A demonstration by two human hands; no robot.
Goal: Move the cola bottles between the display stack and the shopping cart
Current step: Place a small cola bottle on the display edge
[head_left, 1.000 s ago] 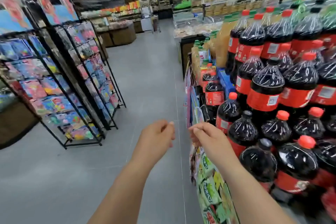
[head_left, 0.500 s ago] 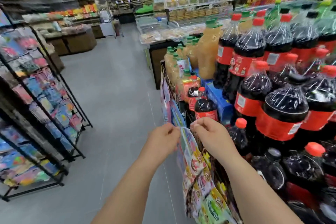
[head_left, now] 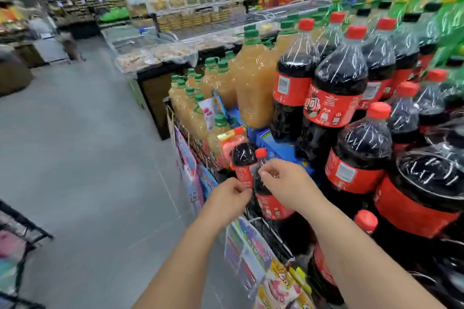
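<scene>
Red cap (head_left: 260,152) is my marker here. It tops the small cola bottle (head_left: 272,204), and I'm placing everything off that bottle.

My right hand (head_left: 288,185) sits right at its neck, just below the cap, with the fingers curled into a narrow pinch. I honestly can't tell if the pinch is on the neck or just in front of it. My left hand (head_left: 227,202) is just to the left of the bottle's shoulder, also curled tight, and I can't tell whether it holds anything. A wire rack (head_left: 266,231) runs just in front of the bottle, and a second small cola bottle (head_left: 242,158) stands touching or nearly touching it from behind-left. The big cola bottles (head_left: 336,97) are stacked to its right. I can't pick out a shopping cart.

My take on doing this step well:
- Wrap the right hand fully round the neck, because a fingertip pinch will probably slip on the plastic.
- Bring the left hand under or round the label for support.
- Lift straight up until it clears the wire, then swing away to the left.
- Watch the neighbour bottle, since I reckon a sideways tug could tip it.
</scene>
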